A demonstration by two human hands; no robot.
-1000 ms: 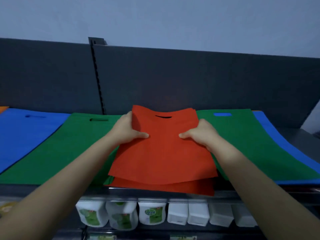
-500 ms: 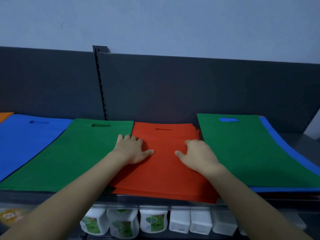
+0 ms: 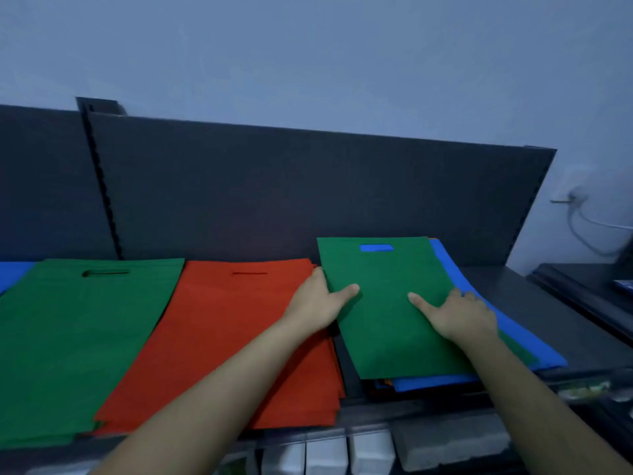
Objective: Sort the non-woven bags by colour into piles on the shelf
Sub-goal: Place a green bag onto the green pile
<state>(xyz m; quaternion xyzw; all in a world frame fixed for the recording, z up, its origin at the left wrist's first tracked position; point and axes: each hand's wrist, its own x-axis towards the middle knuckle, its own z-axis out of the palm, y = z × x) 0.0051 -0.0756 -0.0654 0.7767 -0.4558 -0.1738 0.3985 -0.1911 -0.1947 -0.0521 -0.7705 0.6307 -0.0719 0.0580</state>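
Flat on top of the mixed pile (image 3: 383, 385), near the right end of the shelf (image 3: 565, 323): the green bag (image 3: 394, 310). Handle hole at its 12 o'clock end, with blue seen through it. Sits a bit crooked on a blue bag (image 3: 520, 332) peeking out at 3 o'clock and 6 o'clock. A tiny bit of orange at the pile's 7 o'clock corner.

At 9 o'clock on the green bag, the left hand (image 3: 317, 303). Holds the bag's edge, thumb flat on top and pointing to 3 o'clock, other fingers along the edge and mostly hidden, so cannot tell how far under. At 3 o'clock, the right hand (image 3: 460, 315). Holds the other edge, thumb stretched out on top, other fingers bent down over the side onto the blue bag. Both forearms bare, reaching in from 6 o'clock.

Further out at 9 o'clock, just past a thin dark gap: the red pile (image 3: 222, 330), flat, slit at 12 o'clock, under the left forearm. Right beside it, touching: the green pile (image 3: 78, 337). Then a sliver of a blue pile (image 3: 13, 272) at the picture's edge.

At 12 o'clock, a dark back panel (image 3: 308, 193) with a slotted rail (image 3: 102, 186). At 2 o'clock, a white cable (image 3: 589, 231) on the pale wall (image 3: 308, 56). At 6 o'clock, under the shelf, white bottles (image 3: 325, 455) and a grey block (image 3: 452, 443).
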